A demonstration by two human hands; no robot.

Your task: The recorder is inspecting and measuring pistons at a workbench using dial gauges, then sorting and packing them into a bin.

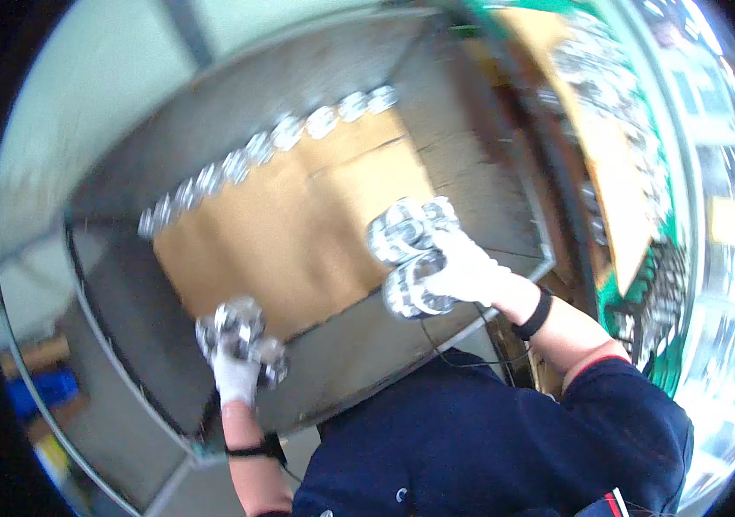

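Note:
My left hand (234,377), in a white glove, is closed on a small cluster of shiny metal parts (240,319) over the near left corner of a cardboard sheet (255,250). My right hand (468,269), gloved too, grips several round, ring-like silvery metal castings (399,231) above the sheet's right edge. Blur hides their exact kind. Similar silvery parts (287,132) stand in a row along the sheet's far edge. The sheet lies inside a large grey bin (333,379).
Right of the bin, a rack holds many more silvery parts (596,73) by a tan board (617,198) and green material (666,366). A thin cable (436,345) hangs by my right arm. A blue object (44,392) sits beyond the bin's left side.

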